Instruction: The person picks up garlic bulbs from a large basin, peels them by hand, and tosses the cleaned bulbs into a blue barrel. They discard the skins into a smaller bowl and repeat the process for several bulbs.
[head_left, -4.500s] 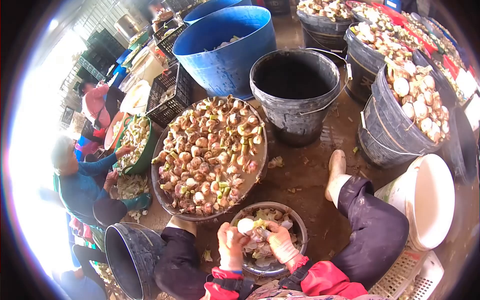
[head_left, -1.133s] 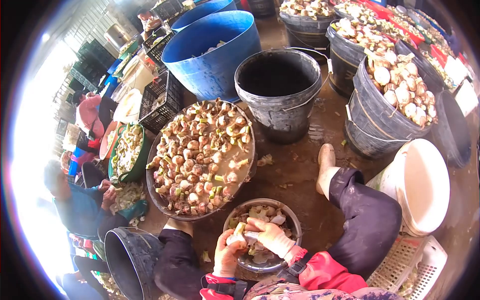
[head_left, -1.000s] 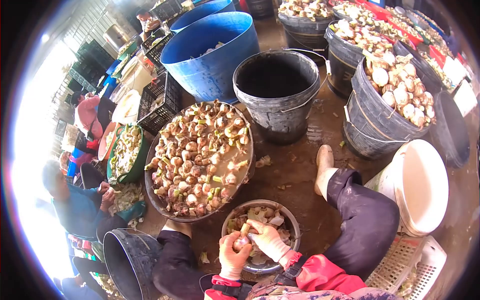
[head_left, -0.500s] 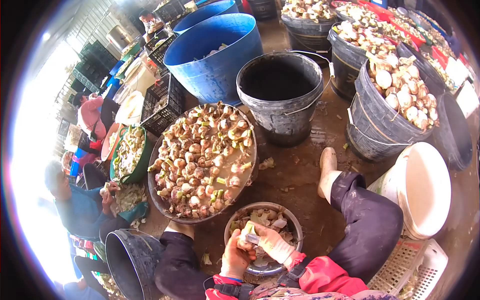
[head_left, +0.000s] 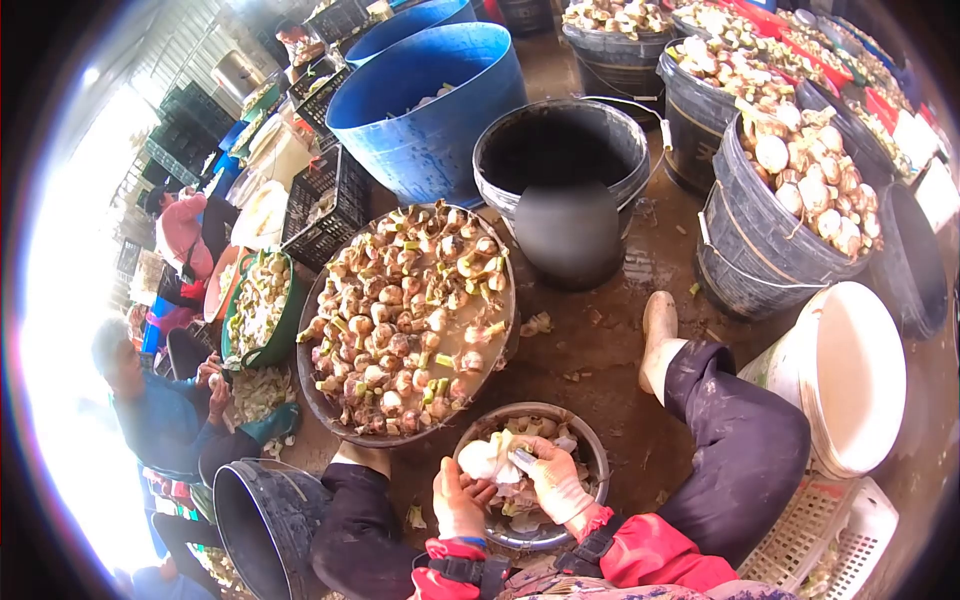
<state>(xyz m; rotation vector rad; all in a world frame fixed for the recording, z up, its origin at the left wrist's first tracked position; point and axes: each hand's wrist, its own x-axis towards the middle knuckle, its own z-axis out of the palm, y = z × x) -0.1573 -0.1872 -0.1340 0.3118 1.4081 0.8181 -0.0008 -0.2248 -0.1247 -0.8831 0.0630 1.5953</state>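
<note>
My right hand (head_left: 556, 482) grips a pale garlic bulb (head_left: 486, 458) by its stem and loose skin, with a short silvery metal piece (head_left: 522, 460) at the thumb. Just below and left of the bulb, my left hand (head_left: 460, 502) is open, palm turned up and fingers loosely apart. Both hands are over a metal basin (head_left: 598, 470) that contains peeled-off skins (head_left: 528, 520). Left of it stands a wide round tub (head_left: 312, 385) with many untrimmed garlic bulbs (head_left: 395, 310), some with green stems.
A black bucket (head_left: 560, 240) and a blue tub (head_left: 430, 130) stand ahead. To the right are a bucket heaped with garlic (head_left: 760, 250), a white bucket (head_left: 850, 380) and a plastic crate (head_left: 810, 530). A tipped black bucket (head_left: 262, 520) and a seated person (head_left: 165, 420) are at left.
My left hand has let go of the garlic bulb and opened below it. The bulb, now whiter, has shifted slightly up and stays in my right hand.
</note>
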